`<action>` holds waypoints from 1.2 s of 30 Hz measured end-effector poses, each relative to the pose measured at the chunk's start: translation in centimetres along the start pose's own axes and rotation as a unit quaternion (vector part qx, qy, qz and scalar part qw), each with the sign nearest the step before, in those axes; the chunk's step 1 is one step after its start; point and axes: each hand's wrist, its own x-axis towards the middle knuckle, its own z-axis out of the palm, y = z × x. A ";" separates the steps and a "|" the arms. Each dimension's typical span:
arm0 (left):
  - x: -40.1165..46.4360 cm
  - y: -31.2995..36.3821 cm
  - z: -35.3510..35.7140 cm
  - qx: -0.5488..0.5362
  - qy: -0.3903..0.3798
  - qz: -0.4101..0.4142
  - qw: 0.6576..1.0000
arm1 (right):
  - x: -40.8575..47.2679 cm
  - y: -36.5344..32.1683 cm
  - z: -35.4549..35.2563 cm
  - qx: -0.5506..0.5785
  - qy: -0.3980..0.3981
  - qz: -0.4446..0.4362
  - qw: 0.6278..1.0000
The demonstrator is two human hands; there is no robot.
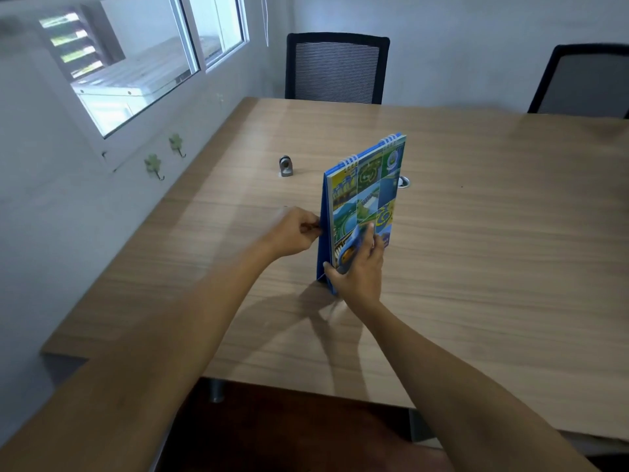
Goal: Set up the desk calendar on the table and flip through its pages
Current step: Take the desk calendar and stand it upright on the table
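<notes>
A blue desk calendar (366,195) with a white spiral binding and a cover of green, yellow and blue pictures stands on the wooden table (476,250), its bound edge pointing away from me. My left hand (295,231) pinches the blue back panel at its left edge. My right hand (359,267) grips the near lower corner, thumb at the bottom edge and fingers curled over the front cover, which bends slightly under them.
A small grey metal fitting (286,166) sits on the table behind the calendar, and a round cable grommet (404,181) peeks out at its right. Two black mesh chairs (335,68) (583,83) stand at the far side. A wall with windows runs along the left.
</notes>
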 end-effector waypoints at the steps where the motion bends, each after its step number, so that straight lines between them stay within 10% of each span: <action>1: 0.0 0.1 0.0 0.013 0.004 0.007 1.000 | 0.0 0.2 -0.2 0.007 -0.001 0.001 1.000; 27: 1.3 0.5 0.9 0.198 0.108 0.100 0.969 | 0.4 5.7 -5.4 0.059 -0.028 0.008 0.998; 36: -5.5 4.2 9.3 -0.138 0.125 -0.133 0.973 | 5.4 6.0 -9.0 0.118 -0.059 0.017 0.991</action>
